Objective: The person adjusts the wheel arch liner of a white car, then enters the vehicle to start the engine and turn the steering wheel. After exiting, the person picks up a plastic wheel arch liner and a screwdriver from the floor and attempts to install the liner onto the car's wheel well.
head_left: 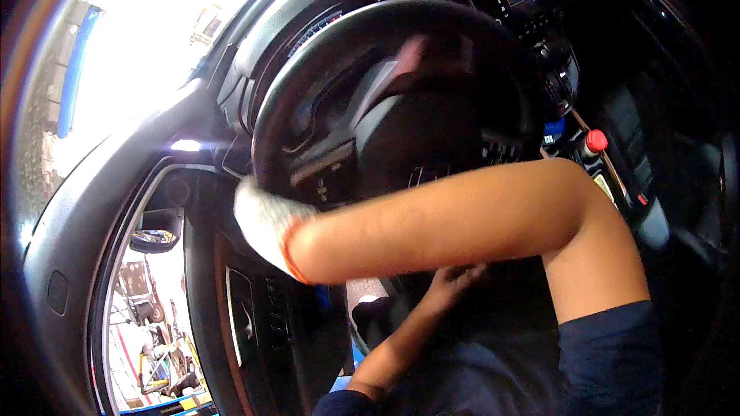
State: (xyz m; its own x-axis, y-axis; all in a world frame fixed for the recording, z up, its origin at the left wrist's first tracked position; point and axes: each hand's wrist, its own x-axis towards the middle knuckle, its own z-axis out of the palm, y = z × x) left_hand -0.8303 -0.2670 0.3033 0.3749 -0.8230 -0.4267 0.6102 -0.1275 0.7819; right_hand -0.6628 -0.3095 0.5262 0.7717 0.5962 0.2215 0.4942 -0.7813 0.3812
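Near one steering wheel (412, 135), two hands (266, 219) (455, 285), one white-gloved, are apart, each grip unclear.

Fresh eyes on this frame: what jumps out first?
The right forearm, lying across the middle of the view, ends in a blurred, white-gloved right hand by the lower left of the black steering wheel. Next, the white glare through the windshield at upper left, then the round red cap on the right, at the center console.
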